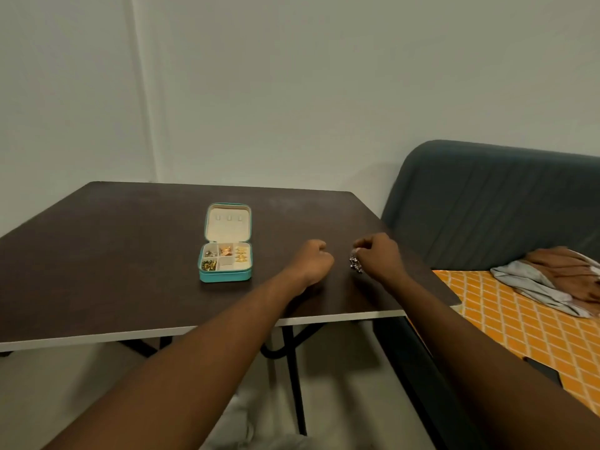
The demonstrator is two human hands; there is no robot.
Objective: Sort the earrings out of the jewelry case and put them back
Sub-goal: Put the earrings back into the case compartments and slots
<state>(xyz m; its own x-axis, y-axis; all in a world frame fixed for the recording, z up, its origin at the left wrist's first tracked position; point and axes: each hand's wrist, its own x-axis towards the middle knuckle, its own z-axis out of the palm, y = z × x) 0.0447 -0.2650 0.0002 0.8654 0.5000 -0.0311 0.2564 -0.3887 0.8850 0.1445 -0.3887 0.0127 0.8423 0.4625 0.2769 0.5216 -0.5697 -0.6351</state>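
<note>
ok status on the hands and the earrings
Left hand fisted on table, nothing seen in it. Right hand pinches silvery earrings, right of open jewelry case. Only that fist between.

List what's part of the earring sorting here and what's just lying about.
Job:
- jewelry case, open on the table
- sorted earrings in its compartments
- silver earrings, pinched by the right hand
- left hand, fingers curled, nothing visible in it

Lying about:
- crumpled clothes
- orange patterned sheet
- dark backrest

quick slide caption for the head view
Right hand pinches silvery earrings over the dark table, right of the open teal jewelry case.
</note>
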